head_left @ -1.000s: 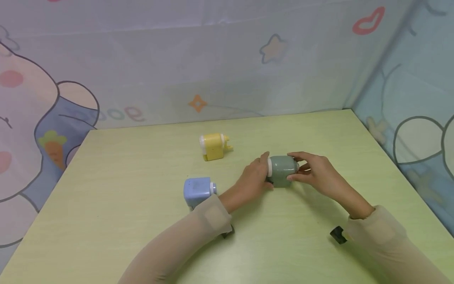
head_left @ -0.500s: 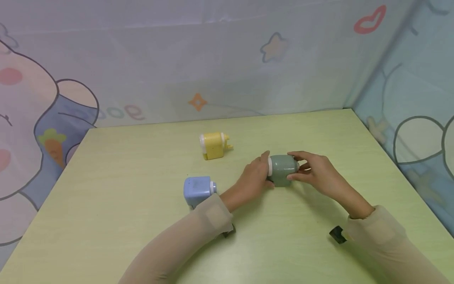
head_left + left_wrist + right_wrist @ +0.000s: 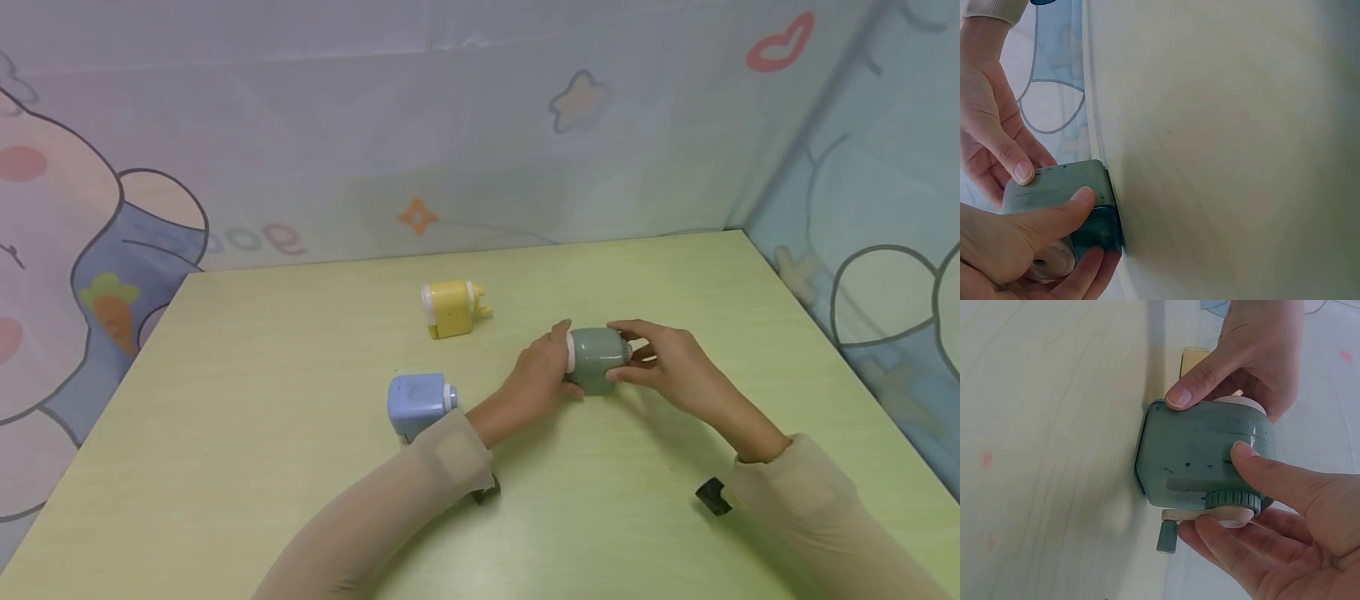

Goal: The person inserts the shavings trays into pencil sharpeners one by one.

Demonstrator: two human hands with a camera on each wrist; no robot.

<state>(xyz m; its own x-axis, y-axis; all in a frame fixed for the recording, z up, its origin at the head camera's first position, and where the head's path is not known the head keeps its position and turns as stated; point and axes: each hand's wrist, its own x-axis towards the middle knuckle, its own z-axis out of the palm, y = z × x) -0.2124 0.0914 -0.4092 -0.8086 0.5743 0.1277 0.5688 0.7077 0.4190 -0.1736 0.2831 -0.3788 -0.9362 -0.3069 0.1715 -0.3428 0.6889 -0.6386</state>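
A green hand-crank pencil sharpener (image 3: 597, 352) stands on the table between both hands. My left hand (image 3: 534, 377) grips its white front end; in the left wrist view the thumb lies over the body and fingers curl below, near the dark teal drawer (image 3: 1100, 226) and the round pencil hole (image 3: 1041, 262). At the other end, my right hand (image 3: 675, 367) holds the sharpener, thumb on the green body. In the right wrist view its fingers are behind and against the pale crank arm (image 3: 1188, 514), which ends in a green knob (image 3: 1167, 537).
A yellow crank sharpener (image 3: 451, 309) stands farther back, left of the hands. Nearer, a blue sharpener (image 3: 417, 400) is partly hidden behind the left sleeve (image 3: 397, 500). Small black pieces (image 3: 714, 497) show beside the sleeves. A patterned cloth (image 3: 337, 133) hangs behind the table (image 3: 247, 400).
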